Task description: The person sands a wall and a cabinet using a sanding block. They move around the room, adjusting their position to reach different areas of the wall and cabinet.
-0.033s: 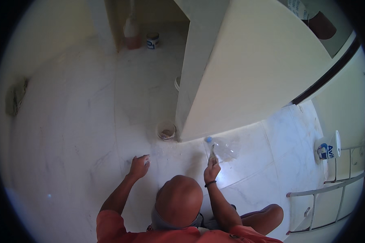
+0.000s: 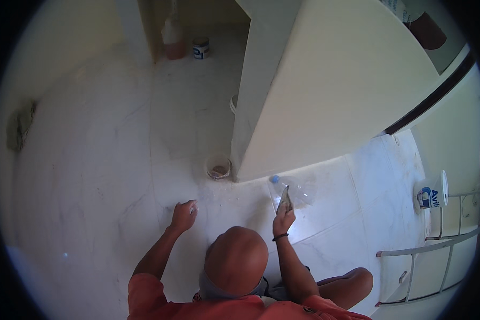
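My right hand [image 2: 284, 220], with a dark band at the wrist, is closed around a flat-bladed tool [image 2: 285, 198] that looks like a putty knife. Its tapered end points away from me. Just beyond the blade, a clear plastic bottle [image 2: 301, 192] with a blue cap lies on the floor. My left hand [image 2: 184, 216] hovers to the left with its fingers curled. Something small and whitish shows at those fingertips, too small to name. Ahead between the hands, at the wall's corner, stands a small white bucket [image 2: 217, 169] with brownish material inside.
A wall end [image 2: 250, 106] juts out ahead. Behind it are a can [image 2: 200, 49], a jug of reddish liquid [image 2: 173, 42] and part of another container [image 2: 233, 104]. On the right are a white tub [image 2: 431, 192] and a metal ladder [image 2: 437, 249]. Light marbled tiles [image 2: 96, 176] cover the floor.
My right hand has shifted slightly right and turned the tool, so more of its grey blade shows. My left hand stays nearly in place. The view has tilted slightly.
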`<state>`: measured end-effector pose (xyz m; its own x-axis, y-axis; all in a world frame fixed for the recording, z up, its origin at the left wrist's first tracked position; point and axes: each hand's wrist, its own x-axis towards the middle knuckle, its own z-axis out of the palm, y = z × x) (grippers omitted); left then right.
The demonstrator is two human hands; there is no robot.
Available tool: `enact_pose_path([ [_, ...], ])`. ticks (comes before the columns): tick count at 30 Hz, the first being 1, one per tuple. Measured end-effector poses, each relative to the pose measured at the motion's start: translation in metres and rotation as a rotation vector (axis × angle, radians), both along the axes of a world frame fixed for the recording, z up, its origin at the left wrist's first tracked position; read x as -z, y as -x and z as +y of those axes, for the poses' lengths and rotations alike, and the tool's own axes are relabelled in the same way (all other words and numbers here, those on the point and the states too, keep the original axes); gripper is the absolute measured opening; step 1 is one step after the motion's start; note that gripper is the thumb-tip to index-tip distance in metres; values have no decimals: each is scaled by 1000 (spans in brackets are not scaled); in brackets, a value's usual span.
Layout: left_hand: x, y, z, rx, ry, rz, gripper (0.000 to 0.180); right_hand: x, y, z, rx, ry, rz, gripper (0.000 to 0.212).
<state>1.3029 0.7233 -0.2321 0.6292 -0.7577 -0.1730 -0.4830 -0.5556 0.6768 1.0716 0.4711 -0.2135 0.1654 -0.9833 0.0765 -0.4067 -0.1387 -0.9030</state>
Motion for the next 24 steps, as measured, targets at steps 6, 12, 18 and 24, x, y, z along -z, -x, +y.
enact_pose_path([
  [6,13,42,-32,205,1,19,21,18,55,-84,-81,-383,-219,32],
  [12,-12,70,14,295,-401,57,37,-9,49,-78,-276,-766,164,51],
  [18,-74,108,183,47,-403,-18,16,-143,123,-82,-5,-485,440,31],
  [24,-262,181,317,-225,-663,199,16,-401,122,-42,-476,-121,838,32],
])
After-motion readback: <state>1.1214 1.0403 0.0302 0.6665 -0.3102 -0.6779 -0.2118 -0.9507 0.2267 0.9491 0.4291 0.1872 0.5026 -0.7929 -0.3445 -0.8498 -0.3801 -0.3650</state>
